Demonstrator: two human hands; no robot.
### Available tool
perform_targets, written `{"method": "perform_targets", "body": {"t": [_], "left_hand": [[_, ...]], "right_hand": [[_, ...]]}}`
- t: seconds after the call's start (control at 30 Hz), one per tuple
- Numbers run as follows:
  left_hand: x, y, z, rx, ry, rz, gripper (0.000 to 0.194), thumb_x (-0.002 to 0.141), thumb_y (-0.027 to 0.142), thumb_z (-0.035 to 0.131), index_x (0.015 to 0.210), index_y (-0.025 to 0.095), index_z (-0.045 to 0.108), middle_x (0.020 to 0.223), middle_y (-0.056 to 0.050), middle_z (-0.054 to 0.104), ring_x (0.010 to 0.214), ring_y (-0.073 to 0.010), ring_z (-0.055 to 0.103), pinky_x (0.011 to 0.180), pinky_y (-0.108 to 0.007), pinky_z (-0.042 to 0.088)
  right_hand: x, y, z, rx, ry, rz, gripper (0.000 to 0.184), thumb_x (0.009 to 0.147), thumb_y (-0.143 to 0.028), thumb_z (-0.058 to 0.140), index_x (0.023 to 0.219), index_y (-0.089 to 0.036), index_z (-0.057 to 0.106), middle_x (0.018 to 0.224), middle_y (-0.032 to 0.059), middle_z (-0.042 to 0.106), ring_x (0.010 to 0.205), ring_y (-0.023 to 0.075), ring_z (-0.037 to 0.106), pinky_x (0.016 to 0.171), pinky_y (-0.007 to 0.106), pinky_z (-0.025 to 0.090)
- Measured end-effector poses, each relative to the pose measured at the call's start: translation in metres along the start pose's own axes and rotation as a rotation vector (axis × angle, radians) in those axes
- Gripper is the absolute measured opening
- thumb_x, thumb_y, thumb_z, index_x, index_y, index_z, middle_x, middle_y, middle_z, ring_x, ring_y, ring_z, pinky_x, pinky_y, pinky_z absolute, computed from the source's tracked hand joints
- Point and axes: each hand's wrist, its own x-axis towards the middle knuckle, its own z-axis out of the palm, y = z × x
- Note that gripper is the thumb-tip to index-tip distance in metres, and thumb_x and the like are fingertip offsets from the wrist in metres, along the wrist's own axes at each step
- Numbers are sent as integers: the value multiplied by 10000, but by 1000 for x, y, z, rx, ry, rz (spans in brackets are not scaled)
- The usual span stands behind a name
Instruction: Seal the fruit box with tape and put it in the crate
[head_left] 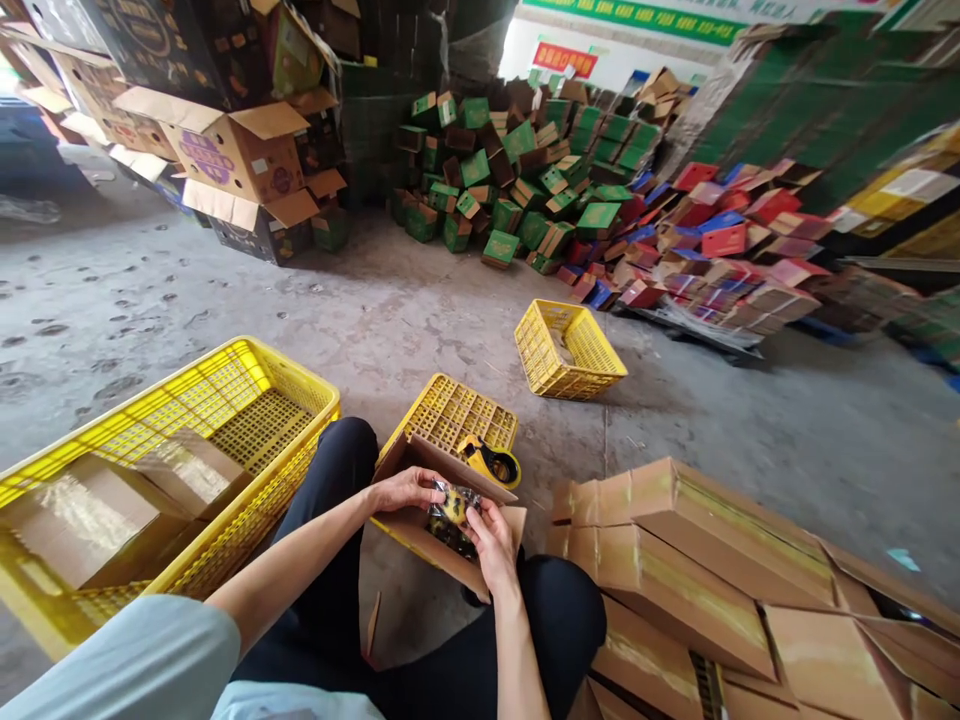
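Between my two hands is a small clear plastic packet (454, 504) with something yellow and dark inside; its exact kind I cannot make out. My left hand (409, 490) pinches the packet's left edge, and my right hand (491, 540) grips its right side. Both hands are over an open cardboard box (435, 548) between my knees, in which more dark, shiny packets partly show. A yellow tape dispenser (489, 462) lies just beyond the box on an upturned yellow crate (450, 412).
A large yellow crate (315, 400) at my left holds taped cartons (97, 520). Stacked cartons (697, 540) stand close on my right. Farther off are a small yellow crate (574, 350), a heap of green boxes (517, 190), red and blue boxes (724, 240), and stacked boxes (232, 155).
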Motion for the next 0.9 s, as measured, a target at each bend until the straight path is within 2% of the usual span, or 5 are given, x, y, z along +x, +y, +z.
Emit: {"method": "perform_targets", "body": {"t": [0.4, 0.6, 0.7, 0.8, 0.9], "left_hand": [[2, 4, -2, 11, 72, 17, 572, 641, 410, 999, 1120, 172, 795, 1020, -71, 741, 913, -213, 708, 843, -336, 557], [5, -1, -8, 15, 64, 78, 774, 577, 308, 1037, 1283, 175, 750, 1112, -92, 766, 1019, -234, 707, 1015, -389, 501], [5, -4, -10, -55, 37, 31, 916, 567, 291, 1046, 1401, 216, 675, 1275, -117, 728, 1137, -258, 693, 1059, -400, 487], [2, -4, -10, -80, 66, -79, 896, 692, 431, 984, 1483, 256, 600, 1408, -133, 662, 1209, -282, 682, 1054, -407, 512], [-2, -2, -10, -105, 93, -185, 898, 822, 671, 809, 1543, 215, 528, 1268, -165, 724, 1075, -305, 750, 977, -430, 566]], "right_hand": [[22, 11, 5, 11, -5, 32, 646, 767, -560, 872, 1321, -291, 678, 1379, 75, 719, 1167, 304, 727, 829, 409, 661], [20, 14, 5, 0, -49, 101, 533, 718, -533, 924, 1140, -230, 805, 1030, 67, 814, 886, 234, 772, 795, 346, 636], [20, 14, 2, 24, -44, 96, 468, 691, -519, 944, 1057, -245, 842, 1041, 57, 821, 897, 224, 761, 832, 347, 629], [18, 14, 0, 31, -69, 85, 440, 682, -495, 947, 1049, -270, 854, 1154, 59, 815, 1016, 261, 757, 911, 388, 621], [15, 13, -2, 33, -109, 50, 427, 681, -462, 936, 1064, -290, 858, 1304, 54, 772, 1249, 326, 682, 1053, 452, 574]]}}
